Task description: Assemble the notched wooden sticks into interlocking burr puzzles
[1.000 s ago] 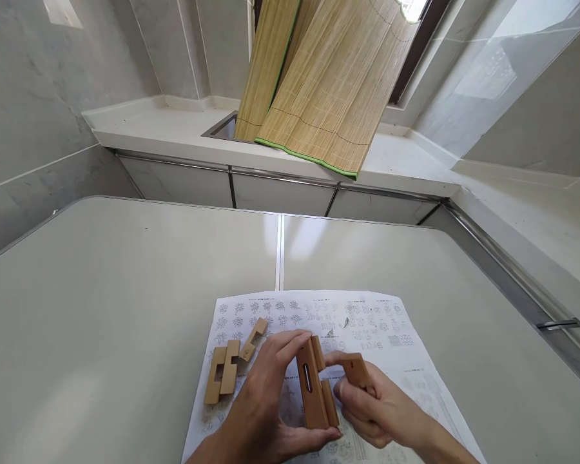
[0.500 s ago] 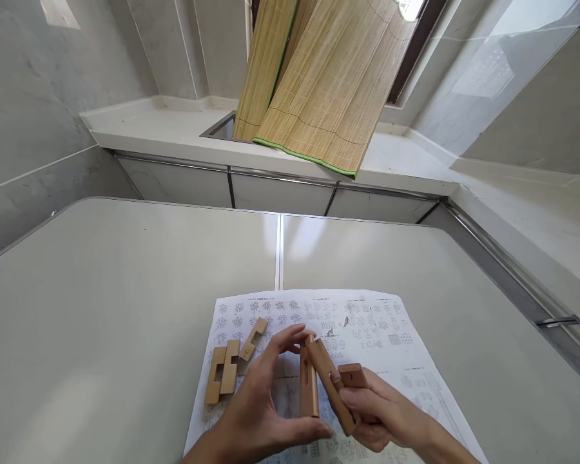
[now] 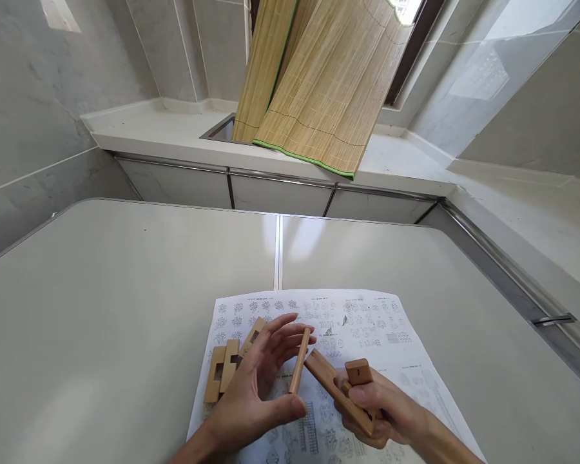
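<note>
My left hand (image 3: pixel 251 393) pinches a slim wooden puzzle stick (image 3: pixel 300 359) between thumb and fingertips, tilted up over the printed instruction sheet (image 3: pixel 367 335). My right hand (image 3: pixel 381 412) grips two wooden puzzle pieces: a long flat bar (image 3: pixel 327 380) slanting toward the stick and a short block (image 3: pixel 358 372) on top. The bar's upper end sits close beside the stick. Two joined notched pieces (image 3: pixel 222 370) lie on the sheet's left edge, and another small piece (image 3: pixel 252 335) lies just behind my left fingers.
The sheet lies on a pale grey table (image 3: pixel 125 290) with a centre seam. Behind the table runs a white counter (image 3: pixel 174 135) with a sink, and bamboo mats (image 3: pixel 319 84) lean over it. A metal rail (image 3: pixel 512 283) lines the right side.
The pieces held together have come apart: my left hand kept one stick and tilted it, while my right hand drew the bar and block down and to the right.
</note>
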{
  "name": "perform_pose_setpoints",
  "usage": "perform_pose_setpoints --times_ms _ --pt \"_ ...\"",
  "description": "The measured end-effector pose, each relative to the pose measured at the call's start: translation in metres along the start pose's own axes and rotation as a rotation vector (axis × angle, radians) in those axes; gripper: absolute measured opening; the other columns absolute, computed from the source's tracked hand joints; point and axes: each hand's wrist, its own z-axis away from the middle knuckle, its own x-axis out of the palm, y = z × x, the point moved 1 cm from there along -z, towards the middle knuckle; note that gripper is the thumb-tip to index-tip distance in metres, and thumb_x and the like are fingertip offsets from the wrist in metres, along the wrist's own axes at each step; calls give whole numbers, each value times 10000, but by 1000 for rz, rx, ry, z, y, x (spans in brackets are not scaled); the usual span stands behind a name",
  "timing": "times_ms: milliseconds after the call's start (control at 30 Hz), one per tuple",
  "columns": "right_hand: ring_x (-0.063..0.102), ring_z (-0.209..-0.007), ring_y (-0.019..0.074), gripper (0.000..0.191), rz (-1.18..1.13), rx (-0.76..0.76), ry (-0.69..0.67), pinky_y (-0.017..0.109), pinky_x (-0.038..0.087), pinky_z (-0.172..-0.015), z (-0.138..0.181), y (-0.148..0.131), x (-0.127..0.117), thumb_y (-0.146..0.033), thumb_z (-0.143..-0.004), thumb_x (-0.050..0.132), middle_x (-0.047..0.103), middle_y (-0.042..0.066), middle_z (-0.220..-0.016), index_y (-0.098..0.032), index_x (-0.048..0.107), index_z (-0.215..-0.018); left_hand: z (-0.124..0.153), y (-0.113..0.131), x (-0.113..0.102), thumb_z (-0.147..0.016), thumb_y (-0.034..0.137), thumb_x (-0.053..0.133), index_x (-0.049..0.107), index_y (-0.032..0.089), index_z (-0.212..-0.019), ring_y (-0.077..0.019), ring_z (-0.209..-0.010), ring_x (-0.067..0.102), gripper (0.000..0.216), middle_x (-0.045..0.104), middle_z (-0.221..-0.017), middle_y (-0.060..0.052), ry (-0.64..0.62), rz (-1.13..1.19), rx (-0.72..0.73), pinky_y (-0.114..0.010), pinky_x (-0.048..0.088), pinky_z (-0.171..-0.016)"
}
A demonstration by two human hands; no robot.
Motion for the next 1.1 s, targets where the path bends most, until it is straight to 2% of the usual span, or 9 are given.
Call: perform_pose_setpoints --times_ms 133,467,867,1100 --pt "268 -358 11 392 -1 23 30 137 200 -334 0 3 0 -439 -817 806 464 -92 -572 -195 499 -805 -1 1 0 -745 499 930 468 353 -1511 -391 -1472 451 907 546 -1511 -123 -38 49 -16 -582 305 -1245" --pt "225 -329 30 303 -100 44 -157 134 206 -303 0 5 -5 -381 -865 736 389 -111 -486 -198 508 -788 -5 3 -2 -688 576 940 496 340 -1497 -405 -1476 441 952 554 -1507 -138 -115 84 -119 -617 265 -1243" --pt "247 -372 28 411 -6 119 -71 175 207 -393 6 12 -14 -477 -767 794 388 -115 -483 -197 493 -752 -5 6 -3 -689 618 920 497 318 -1484 -402 -1461 466 950 545 -1519 -149 -164 50 -134 -613 299 -1235" --pt "326 -427 48 408 34 177 -5 188 238 -432 8 13 -13 -469 -733 807 412 -86 -532 -199 501 -750 -4 8 1 -710 570 928 471 327 -1500 -406 -1492 443 945 520 -1559 -156 -228 87 -149 -640 291 -1238"
